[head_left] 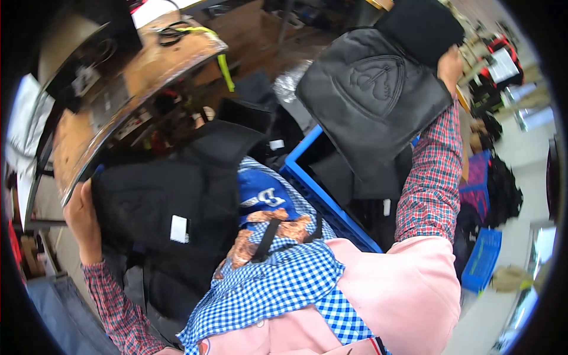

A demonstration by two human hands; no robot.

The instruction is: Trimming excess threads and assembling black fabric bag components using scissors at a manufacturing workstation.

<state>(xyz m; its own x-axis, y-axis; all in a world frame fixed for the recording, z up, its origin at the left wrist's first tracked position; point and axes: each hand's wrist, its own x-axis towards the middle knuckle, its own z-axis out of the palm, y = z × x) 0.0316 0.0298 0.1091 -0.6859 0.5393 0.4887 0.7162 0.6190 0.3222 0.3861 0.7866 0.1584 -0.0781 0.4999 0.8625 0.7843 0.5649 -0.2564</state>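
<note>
Raised on the right is a black leather-like panel [378, 89] with a shield-shaped emblem pressed into it and a narrow, tapering lower end. My right hand [451, 70] is closed on its upper right edge, beside a dull black flap [423, 32]. On the left, my left hand [83, 222] grips the outer edge of a black fabric piece [160, 195]. That piece carries a small white label [179, 229] and hangs over my lap. Its fabric partly hides the fingers of my left hand.
Between my arms stands a blue plastic crate [322, 192] holding more black pieces. A wooden workbench [142, 77] with a yellow-green strap [225, 71] lies ahead on the left. Another blue crate [482, 260] is on the floor at right. My checked apron [266, 278] covers my lap.
</note>
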